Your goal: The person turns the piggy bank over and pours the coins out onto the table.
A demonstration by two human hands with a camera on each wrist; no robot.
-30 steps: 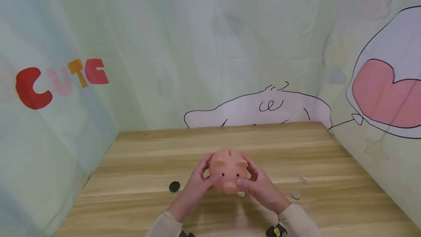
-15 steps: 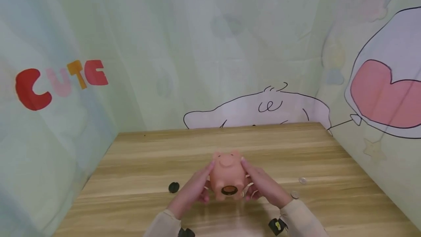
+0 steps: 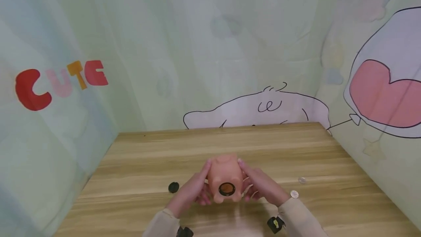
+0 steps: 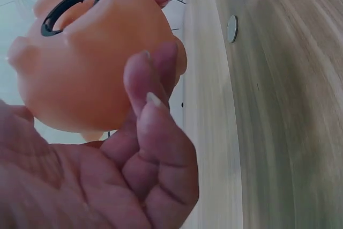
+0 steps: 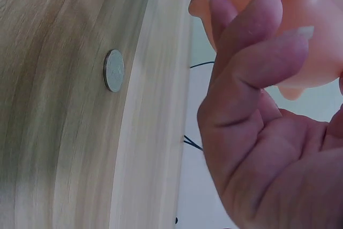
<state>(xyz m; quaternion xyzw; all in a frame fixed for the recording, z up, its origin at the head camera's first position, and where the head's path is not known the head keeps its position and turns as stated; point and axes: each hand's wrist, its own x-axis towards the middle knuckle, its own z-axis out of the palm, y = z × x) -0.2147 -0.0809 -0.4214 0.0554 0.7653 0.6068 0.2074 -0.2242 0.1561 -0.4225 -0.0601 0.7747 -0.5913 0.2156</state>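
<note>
Both hands hold a pink piggy bank (image 3: 225, 171) between them, its snout tipped up and its underside turned toward me. A black-rimmed round hole (image 3: 227, 189) shows uncovered in its belly. My left hand (image 3: 194, 187) grips one flank, thumb high on the side and fingers curled beneath, while my right hand (image 3: 261, 185) does the same on the other flank. In the left wrist view the piggy bank (image 4: 96, 63) is above the tabletop, with a silver coin (image 4: 232, 29) lying below it. The right wrist view also has a coin (image 5: 113, 70) on the wood.
On the wooden table (image 3: 148, 164), a black round plug (image 3: 173, 187) lies left of the left hand. Two silver coins, a nearer coin (image 3: 294, 194) and a farther coin (image 3: 302, 180), lie right of the right hand. Printed cloth (image 3: 217, 57) walls the table's back and sides.
The piggy bank has rolled backward in both hands: its face and top slot pointed at me before, now its belly hole does. The thumbs have shifted from its face to its sides.
</note>
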